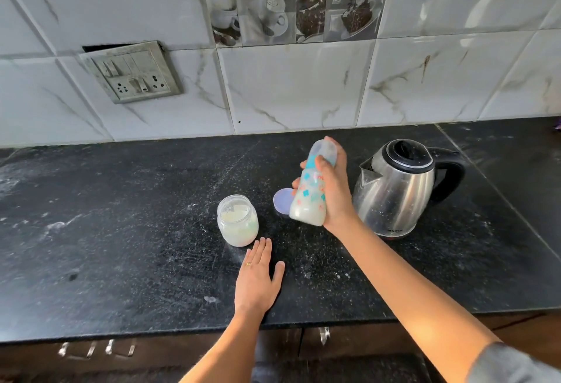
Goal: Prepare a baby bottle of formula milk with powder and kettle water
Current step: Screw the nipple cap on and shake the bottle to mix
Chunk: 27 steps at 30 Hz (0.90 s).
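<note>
My right hand (332, 193) grips a capped baby bottle (309, 197) with coloured prints, tilted above the counter, white milk pooled in its lower part. My left hand (258, 276) lies flat on the black counter (121, 231), fingers apart, holding nothing, just in front of an open clear jar of pale powder (237, 220). A lilac lid (282, 199) lies flat behind the bottle. The steel kettle (397, 188) with a black lid and handle stands right of my right hand.
A switch and socket plate (132, 71) is on the tiled wall at the back left. White powder specks dust the counter. Cabinet handles (97, 349) show below the front edge.
</note>
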{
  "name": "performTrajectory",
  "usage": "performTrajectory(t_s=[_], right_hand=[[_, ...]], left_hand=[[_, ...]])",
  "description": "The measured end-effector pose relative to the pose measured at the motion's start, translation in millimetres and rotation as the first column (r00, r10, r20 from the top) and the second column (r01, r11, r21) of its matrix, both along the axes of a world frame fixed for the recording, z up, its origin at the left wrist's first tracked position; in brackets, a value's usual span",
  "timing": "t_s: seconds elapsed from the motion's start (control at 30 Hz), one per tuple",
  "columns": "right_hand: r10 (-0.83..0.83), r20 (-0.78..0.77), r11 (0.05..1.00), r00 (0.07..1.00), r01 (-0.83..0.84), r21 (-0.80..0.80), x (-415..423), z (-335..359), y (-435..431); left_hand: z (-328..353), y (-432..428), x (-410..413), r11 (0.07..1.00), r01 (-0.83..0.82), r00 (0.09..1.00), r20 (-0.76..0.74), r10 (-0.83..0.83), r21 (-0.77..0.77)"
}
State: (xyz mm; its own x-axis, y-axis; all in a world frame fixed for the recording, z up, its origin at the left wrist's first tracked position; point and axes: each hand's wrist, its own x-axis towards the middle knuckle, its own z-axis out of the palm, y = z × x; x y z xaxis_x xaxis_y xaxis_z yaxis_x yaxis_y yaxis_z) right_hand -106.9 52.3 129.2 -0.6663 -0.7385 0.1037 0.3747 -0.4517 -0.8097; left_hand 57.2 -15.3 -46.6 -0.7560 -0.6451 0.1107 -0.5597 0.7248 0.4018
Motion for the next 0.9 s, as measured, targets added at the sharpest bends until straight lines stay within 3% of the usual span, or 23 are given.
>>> performTrajectory(t_s=[0.13,0.17,0.23,0.3,0.43,0.47,0.6,0.67,0.77,0.83,0.9], right_hand=[[0.23,-0.204,0.973,0.952,-0.227,0.04,21,-9,10],[0.18,-0.18,0.984,0.967,-0.18,0.015,19,-6,8],[0.028,0.019,0.999,0.999,-0.028,-0.034,10,-1,0],[-0.021,0.115,0.998,0.993,0.027,-0.05,7,1,-1],[0.244,-0.149,0.969,0.958,-0.237,0.061,28,-12,14],[0.236,-0.167,0.972,0.957,-0.231,0.051,26,-11,14],[-0.061,-0.021,0.998,0.998,0.061,0.004,5,4,4],[-0.027,-0.052,0.999,0.998,0.029,0.034,9,-1,6],[0.182,-0.191,0.982,0.965,-0.166,0.095,26,-10,16],[0.098,-0.168,0.995,0.981,-0.09,0.054,20,-7,11],[-0.07,-0.01,0.997,0.997,0.07,0.023,8,0,3]], left_hand=[[1,0,0,1.0,-0.006,1.0,-0.003,0.006,0.003],[1,0,0,1.0,-0.006,1.0,-0.003,0.006,0.002],[1,0,0,1.0,-0.003,1.0,-0.004,0.003,0.003],[1,1,0,1.0,-0.009,1.0,-0.005,0.009,0.005],[0,0,1,1.0,-0.004,1.0,-0.005,0.004,0.01],[0,0,0,1.0,-0.004,1.0,-0.006,0.004,0.009],[-1,0,1,1.0,-0.007,1.0,-0.007,0.007,0.001],[-1,0,1,1.0,-0.005,1.0,-0.004,0.005,0.003],[-2,0,1,1.0,-0.005,1.0,-0.005,0.005,0.004],[-2,0,1,1.0,-0.006,1.0,-0.013,0.006,-0.001],[-3,0,1,1.0,-0.003,1.0,-0.015,0.003,-0.002]])
